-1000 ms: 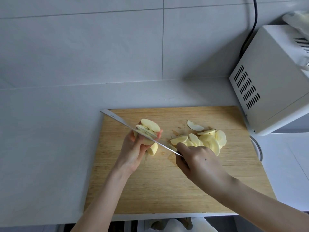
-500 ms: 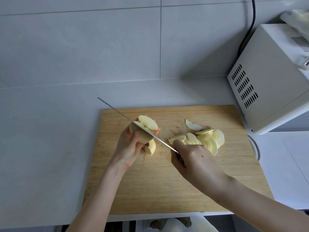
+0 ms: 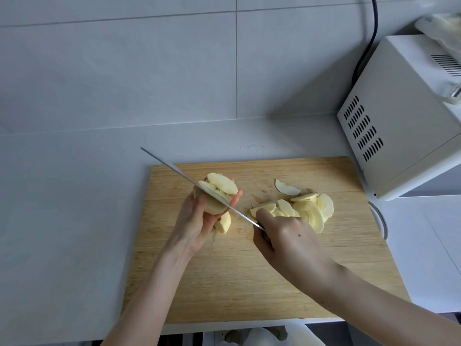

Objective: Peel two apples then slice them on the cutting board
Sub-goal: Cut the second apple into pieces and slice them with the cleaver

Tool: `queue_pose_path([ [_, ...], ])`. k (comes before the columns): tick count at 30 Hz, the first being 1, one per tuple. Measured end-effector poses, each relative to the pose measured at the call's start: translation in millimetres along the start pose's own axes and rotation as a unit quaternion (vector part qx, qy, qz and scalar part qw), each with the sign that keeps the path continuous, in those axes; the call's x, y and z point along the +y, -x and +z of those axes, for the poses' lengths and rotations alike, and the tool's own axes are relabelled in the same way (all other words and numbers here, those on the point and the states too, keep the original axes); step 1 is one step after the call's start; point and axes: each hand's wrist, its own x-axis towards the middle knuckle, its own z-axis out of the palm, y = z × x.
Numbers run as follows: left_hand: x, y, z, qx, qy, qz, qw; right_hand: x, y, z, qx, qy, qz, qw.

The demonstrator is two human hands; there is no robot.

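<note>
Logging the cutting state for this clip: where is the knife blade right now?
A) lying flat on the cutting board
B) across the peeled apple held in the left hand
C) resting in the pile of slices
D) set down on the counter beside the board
B: the knife, gripped by the right hand, runs across the peeled apple that the left hand grips, apart from the pile of slices on the cutting board.

Two hands [image 3: 197,226] [image 3: 289,243]; one knife [image 3: 174,171]; one board [image 3: 249,283]; one held apple [image 3: 214,204]
</note>
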Motion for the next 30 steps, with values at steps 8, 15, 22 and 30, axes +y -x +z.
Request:
queue_pose_path([
  [8, 2.4, 1.8, -5.2, 0.077, -0.302, 0.158, 0.937, -0.1, 2.1, 0.3, 0.002, -0.004, 0.013, 1.000],
  [15, 7.1, -1.5, 1.7, 0.041, -0.171, 0.065, 0.982, 1.4, -1.9, -1.2, 0.007, -0.010, 0.016, 1.000],
  [22, 4.8, -3.3, 0.0, 0.059, -0.226, 0.092, 0.968, 0.6, -1.0, 2.1, 0.007, -0.020, 0.024, 0.999],
  [30, 4.4, -2.2, 6.5, 0.058, -0.189, 0.066, 0.978, -2.9, -5.4, -1.5, -0.003, -0.014, 0.038, 0.999],
])
